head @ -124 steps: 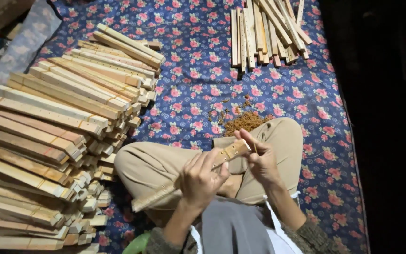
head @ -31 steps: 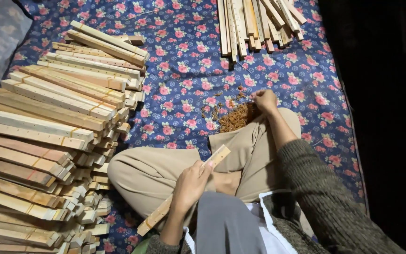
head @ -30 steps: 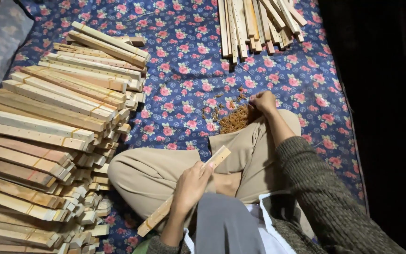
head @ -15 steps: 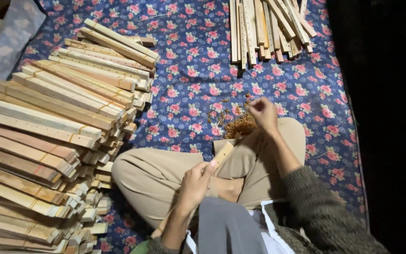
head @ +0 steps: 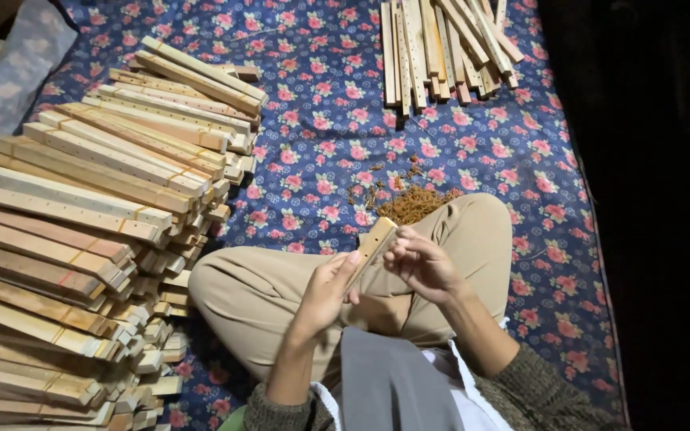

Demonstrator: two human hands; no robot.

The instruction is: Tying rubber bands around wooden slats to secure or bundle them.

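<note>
I sit cross-legged on a blue flowered cloth (head: 321, 144). My left hand (head: 325, 291) grips a pale wooden slat (head: 373, 243) with small holes, held tilted above my lap. My right hand (head: 425, 263) is at the slat's upper end, fingertips pinched together against it; whether they hold a small piece I cannot tell. Just beyond my right knee lies a small heap of brown pins (head: 413, 203), with a few scattered around it.
A big stack of similar wooden slats (head: 81, 231) fills the left side. A smaller bundle of slats (head: 441, 48) lies at the top. A grey patterned cloth (head: 17, 72) sits at the top left. Darkness lies to the right.
My right hand was reaching out to the brown heap by my knee; it has come back to the slat's upper end. The slat now stands steeper in my left hand.
</note>
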